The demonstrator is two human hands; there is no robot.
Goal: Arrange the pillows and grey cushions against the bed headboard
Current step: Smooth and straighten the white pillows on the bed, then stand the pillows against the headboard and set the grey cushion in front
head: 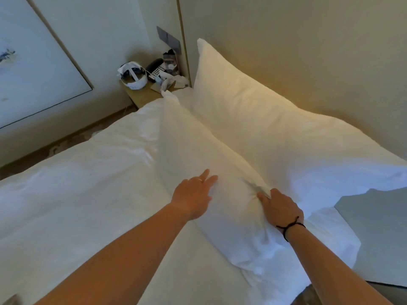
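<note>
While the plump white cotton pillow (pixel 253 119) at the back leans upright against the smooth beige headboard panel (pixel 308 51), its top corner pointed and its cover lightly textured, a second soft white pillow (pixel 198 155) stands in front of it, touching it along their shared edge and resting on the white rumpled duvet (pixel 77 183). The right hand (pixel 279 209), a thin black cord bracelet (pixel 290 227) at its wrist, has its fingers closed tight on a pinched fold of the front pillow's upper edge, so that creases fan out from the grip. The left hand (pixel 193 194) lies flat with fingers spread apart, pressing the pillow's face and holding nothing. A pale grey flat cushion (pixel 374 234) with a matte surface lies at the right, beside both pillows. Beyond the bed, a small tan wooden nightstand (pixel 141 93) carries a dark telephone (pixel 155 67) and a white round container (pixel 133 75).
</note>
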